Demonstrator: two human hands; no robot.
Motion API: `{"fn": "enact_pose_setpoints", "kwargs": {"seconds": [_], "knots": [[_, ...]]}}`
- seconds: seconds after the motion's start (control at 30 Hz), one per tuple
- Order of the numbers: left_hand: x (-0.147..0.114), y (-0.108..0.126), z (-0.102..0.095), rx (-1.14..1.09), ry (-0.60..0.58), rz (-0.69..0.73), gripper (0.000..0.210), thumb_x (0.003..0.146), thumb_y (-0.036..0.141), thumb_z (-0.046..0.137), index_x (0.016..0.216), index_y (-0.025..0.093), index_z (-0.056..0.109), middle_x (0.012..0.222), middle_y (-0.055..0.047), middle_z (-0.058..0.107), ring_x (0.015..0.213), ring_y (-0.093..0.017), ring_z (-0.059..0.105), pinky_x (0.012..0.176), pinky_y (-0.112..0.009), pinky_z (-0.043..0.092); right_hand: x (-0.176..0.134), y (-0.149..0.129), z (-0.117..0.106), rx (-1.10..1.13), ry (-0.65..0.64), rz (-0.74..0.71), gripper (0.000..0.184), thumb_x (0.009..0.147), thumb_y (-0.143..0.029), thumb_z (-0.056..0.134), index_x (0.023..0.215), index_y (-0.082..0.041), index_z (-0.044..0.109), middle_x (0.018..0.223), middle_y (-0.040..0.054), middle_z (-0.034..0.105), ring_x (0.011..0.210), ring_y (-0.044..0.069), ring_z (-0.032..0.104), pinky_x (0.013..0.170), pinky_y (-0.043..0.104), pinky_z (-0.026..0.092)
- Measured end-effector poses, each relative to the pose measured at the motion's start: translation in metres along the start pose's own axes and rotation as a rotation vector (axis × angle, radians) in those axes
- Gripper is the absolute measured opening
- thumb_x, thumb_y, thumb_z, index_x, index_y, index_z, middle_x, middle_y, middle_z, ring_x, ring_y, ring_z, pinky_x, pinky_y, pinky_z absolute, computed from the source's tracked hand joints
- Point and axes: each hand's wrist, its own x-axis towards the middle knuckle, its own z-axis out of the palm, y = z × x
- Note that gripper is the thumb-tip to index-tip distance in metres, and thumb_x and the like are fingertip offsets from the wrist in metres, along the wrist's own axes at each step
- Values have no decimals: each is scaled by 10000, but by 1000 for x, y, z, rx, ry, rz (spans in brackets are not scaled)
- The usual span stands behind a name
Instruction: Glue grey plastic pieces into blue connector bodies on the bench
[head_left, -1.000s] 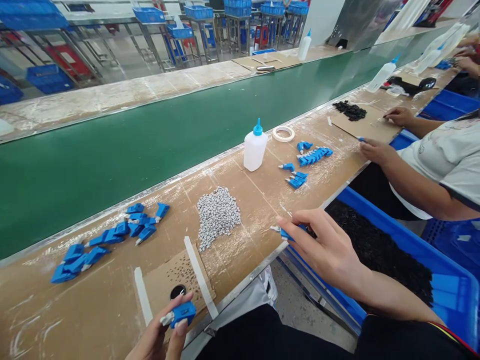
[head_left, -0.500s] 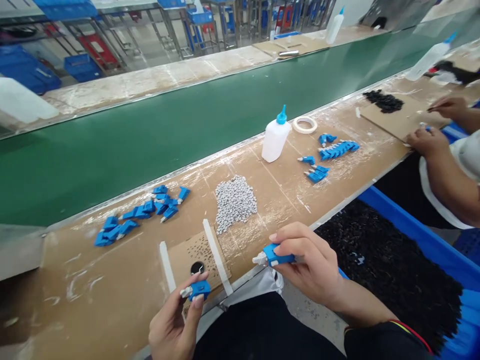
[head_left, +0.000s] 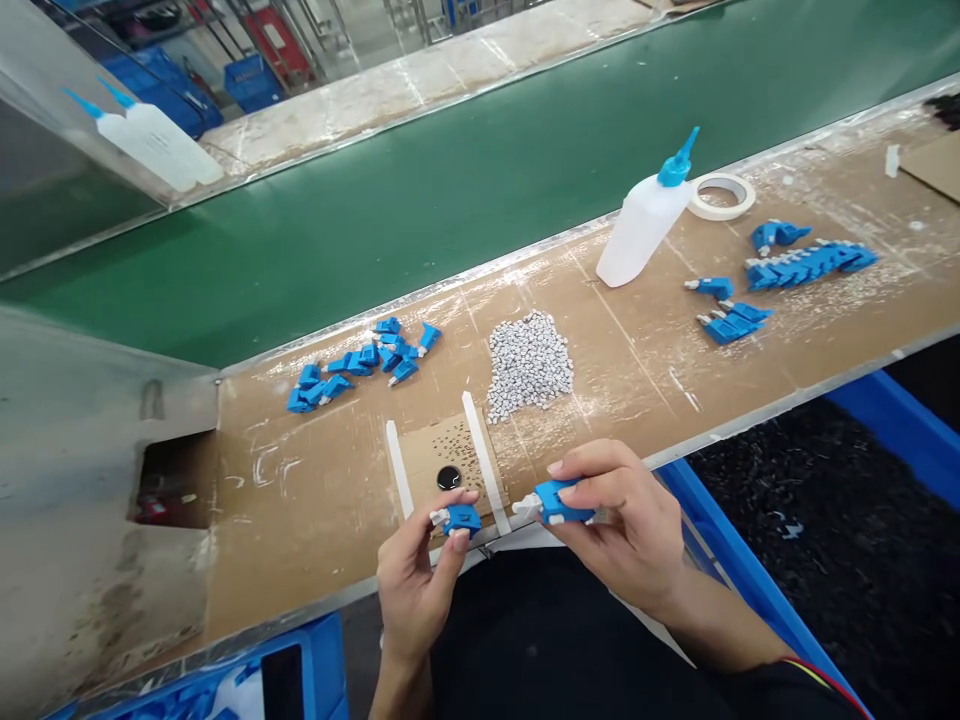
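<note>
My left hand (head_left: 416, 585) pinches a small blue plastic part (head_left: 463, 519) with a whitish tip between thumb and fingers. My right hand (head_left: 637, 535) is closed on another blue plastic part (head_left: 555, 499), its pale tip pointing left towards the first one. The two parts are apart, above the table's near edge. Just beyond them lies a cardboard sheet (head_left: 420, 455) with white strips at its sides, many tiny dark pieces and a round black dish (head_left: 448, 478). A flat pile of small grey pieces (head_left: 529, 365) is beyond my right hand.
Blue parts lie in a left cluster (head_left: 346, 368) and a right row (head_left: 814, 265). A white bottle (head_left: 641, 230) stands by a tape roll (head_left: 721, 197), near the green belt (head_left: 420, 210). Below the edge are a bin of black pieces (head_left: 795, 480) and a blue bin (head_left: 324, 660).
The view has turned left and down, so the co-worker at the right has left the picture. My hands have come closer together, each still holding its blue part.
</note>
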Motion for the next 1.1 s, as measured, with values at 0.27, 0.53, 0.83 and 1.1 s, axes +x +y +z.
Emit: {"fn": "enact_pose_setpoints", "kwargs": {"seconds": [0.27, 0.53, 0.83, 1.1], "knots": [[9, 13, 9, -92, 25, 31, 194, 947, 341, 703, 1057, 183, 731, 914, -65, 805, 815, -201, 772, 742, -277, 637, 1, -5, 9, -44, -154, 17, 89, 946, -144, 714, 983, -215, 676, 972, 73, 744, 846, 165, 735, 711, 268, 635], [10, 20, 16, -122, 21, 53, 209, 954, 338, 702, 1100, 189, 726, 951, -61, 790, 843, -193, 754, 777, -275, 614, -2, -10, 16, -82, -228, 30, 146, 948, -128, 693, 1044, -224, 748, 998, 77, 742, 882, 181, 726, 737, 286, 640], [10, 20, 18, -170, 21, 59, 199, 939, 288, 720, 1119, 202, 726, 921, -38, 768, 794, -163, 714, 737, -242, 575, 0, -11, 21, -19, -220, -28, 174, 954, -90, 677, 1091, -198, 679, 928, 68, 734, 855, 187, 712, 740, 323, 637], [5, 25, 15, -174, 18, 67, 241, 944, 313, 718, 1148, 184, 725, 958, -85, 782, 855, -205, 744, 772, -295, 601, -10, -6, 25, 32, -148, -103, 214, 892, -53, 704, 978, -238, 638, 970, 70, 767, 854, 209, 738, 704, 366, 656]]}}
